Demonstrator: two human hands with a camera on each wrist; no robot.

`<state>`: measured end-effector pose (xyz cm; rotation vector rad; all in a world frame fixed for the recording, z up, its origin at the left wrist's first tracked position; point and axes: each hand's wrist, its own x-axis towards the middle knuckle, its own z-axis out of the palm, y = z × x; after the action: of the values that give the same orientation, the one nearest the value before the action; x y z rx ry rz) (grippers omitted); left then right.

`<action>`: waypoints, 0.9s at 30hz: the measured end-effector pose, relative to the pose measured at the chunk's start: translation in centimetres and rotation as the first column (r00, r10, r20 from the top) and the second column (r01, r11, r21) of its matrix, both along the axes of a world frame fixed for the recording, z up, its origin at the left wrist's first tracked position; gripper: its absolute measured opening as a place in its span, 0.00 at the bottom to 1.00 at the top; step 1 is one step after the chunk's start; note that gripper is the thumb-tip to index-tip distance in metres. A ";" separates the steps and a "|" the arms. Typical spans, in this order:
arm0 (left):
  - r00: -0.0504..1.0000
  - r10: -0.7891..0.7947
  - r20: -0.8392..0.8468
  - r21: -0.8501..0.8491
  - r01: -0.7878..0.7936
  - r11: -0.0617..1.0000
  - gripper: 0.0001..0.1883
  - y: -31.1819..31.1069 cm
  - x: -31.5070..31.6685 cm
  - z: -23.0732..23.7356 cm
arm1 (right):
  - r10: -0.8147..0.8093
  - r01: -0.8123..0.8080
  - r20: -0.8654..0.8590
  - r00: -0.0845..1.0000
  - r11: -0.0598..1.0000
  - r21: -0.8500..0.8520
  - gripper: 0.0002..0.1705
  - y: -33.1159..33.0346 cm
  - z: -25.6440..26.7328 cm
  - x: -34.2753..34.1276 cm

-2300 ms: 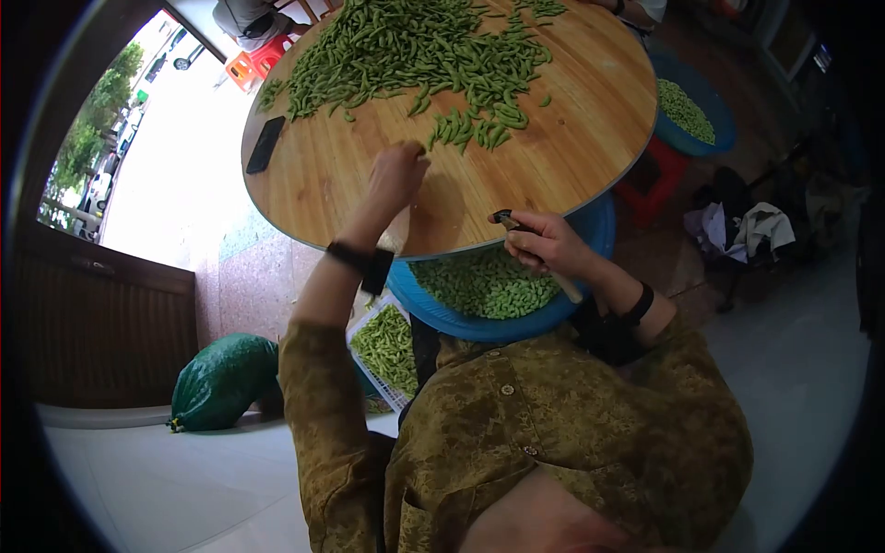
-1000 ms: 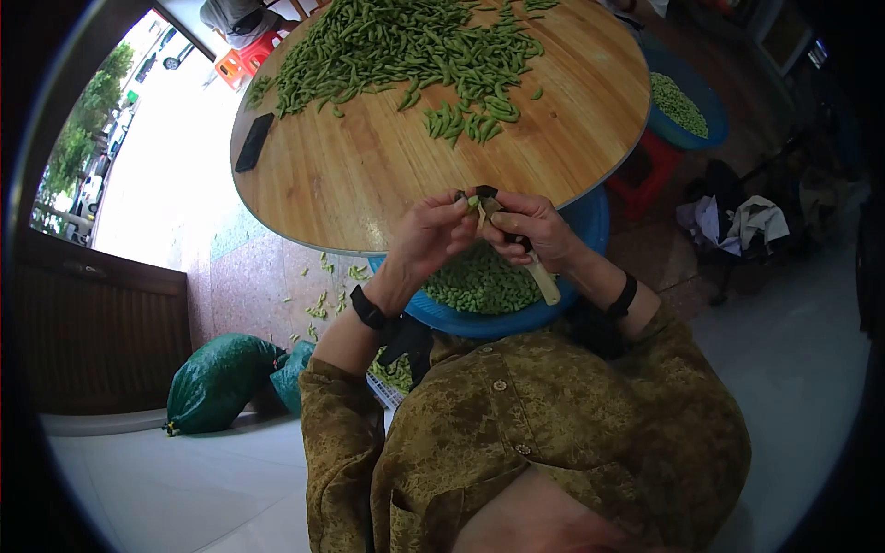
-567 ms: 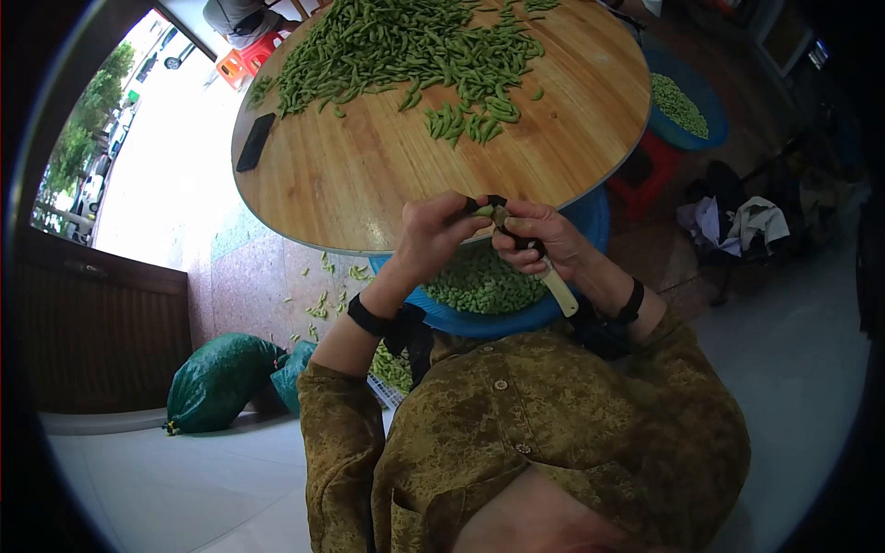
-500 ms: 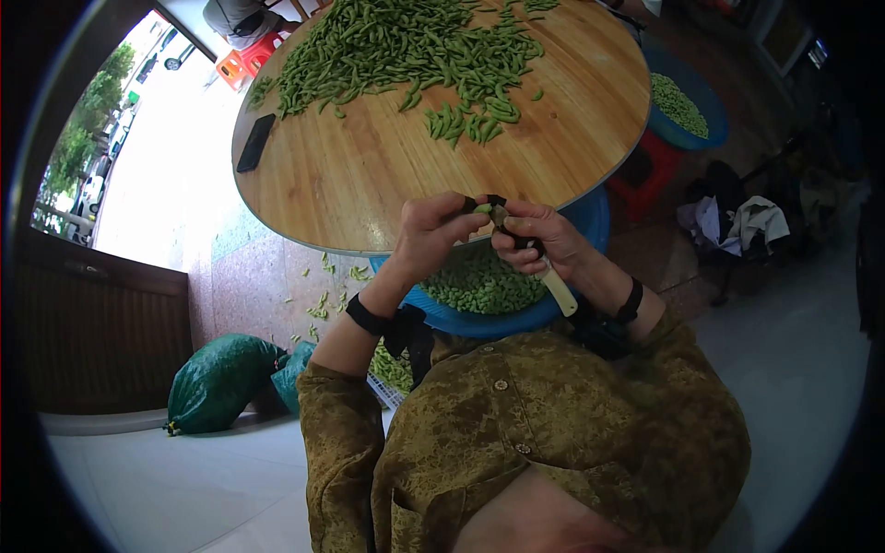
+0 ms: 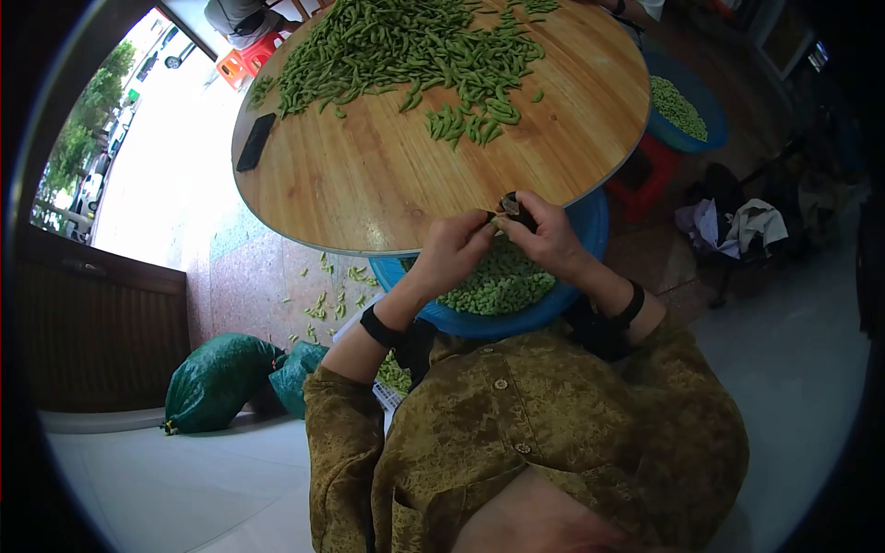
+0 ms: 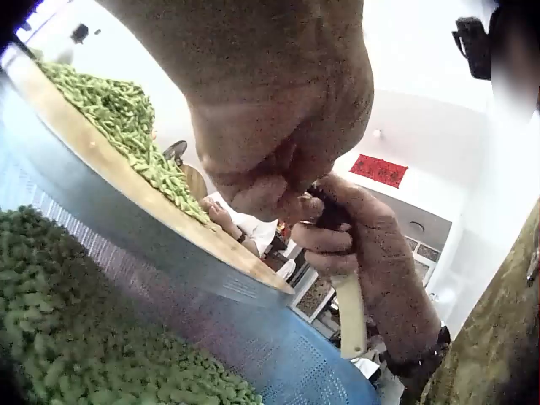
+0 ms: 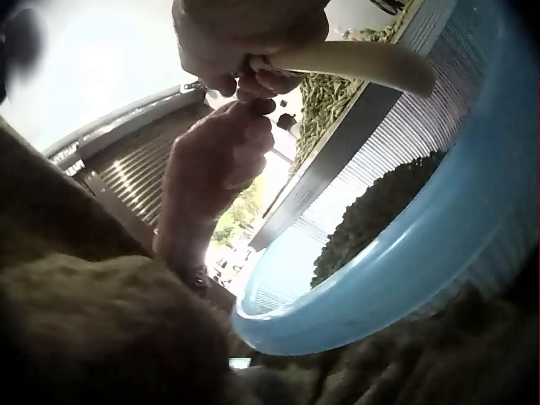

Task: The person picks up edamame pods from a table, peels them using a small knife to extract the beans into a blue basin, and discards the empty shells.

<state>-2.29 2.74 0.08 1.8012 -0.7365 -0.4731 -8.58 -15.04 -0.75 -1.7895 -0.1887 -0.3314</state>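
Above the blue basin (image 5: 590,235), at the round table's near edge, the two hands meet at their fingertips. The left hand (image 5: 452,251) pinches a green pod (image 5: 495,222), mostly hidden by fingers. My right hand (image 5: 550,241) grips a dark-headed knife-like tool (image 5: 513,206); its cream handle (image 6: 351,316) sticks out below the curled fingers in the left wrist view, and also shows (image 7: 363,63) in the right wrist view. Shelled green beans (image 5: 498,281) lie in the basin under the hands. On the wooden table (image 5: 341,194) is a large heap of green pods (image 5: 387,46).
A black phone (image 5: 255,143) lies at the table's left edge. A second blue basin (image 5: 710,120) with beans is at the right. Green sacks (image 5: 221,380), a white crate (image 5: 385,396) and scattered pods (image 5: 318,304) are on the floor. Other people sit beyond the table.
Since picking at the table pods, the left hand has come back to the right hand. In the last half second it moved right and slightly down, while the right hand turned, hiding the handle from the head view.
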 end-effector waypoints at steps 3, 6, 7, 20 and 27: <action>0.994 0.024 0.111 0.016 -0.026 1.000 0.08 -0.2 -0.5 -0.2 | 0.015 -0.018 -0.024 1.000 0.988 -0.152 0.13 -0.1 0.1 0.2; 0.987 0.051 0.153 -0.008 -0.050 0.999 0.06 -0.4 -1.0 -1.2 | -0.029 0.040 0.035 0.999 0.932 -0.361 0.13 0.2 -0.1 -0.2; 0.985 0.069 0.161 0.004 -0.070 0.998 0.06 -0.5 -1.0 -1.4 | -0.032 0.102 0.159 0.987 0.886 -0.453 0.14 0.4 -0.5 -0.1; 0.999 0.043 0.027 0.010 -0.043 0.999 0.09 -0.4 -1.7 -2.1 | 0.007 0.168 0.266 0.964 0.759 -0.629 0.16 0.2 0.3 -0.9; 0.992 -0.012 -0.123 0.050 0.018 0.999 0.09 1.7 -2.0 -1.1 | 0.009 0.071 0.130 0.991 0.800 -0.596 0.15 -0.9 -0.9 -1.0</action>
<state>-4.31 4.46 -1.04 1.7976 -0.6582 -0.6122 -9.54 -15.97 -1.64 -2.4087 -0.3894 -0.4433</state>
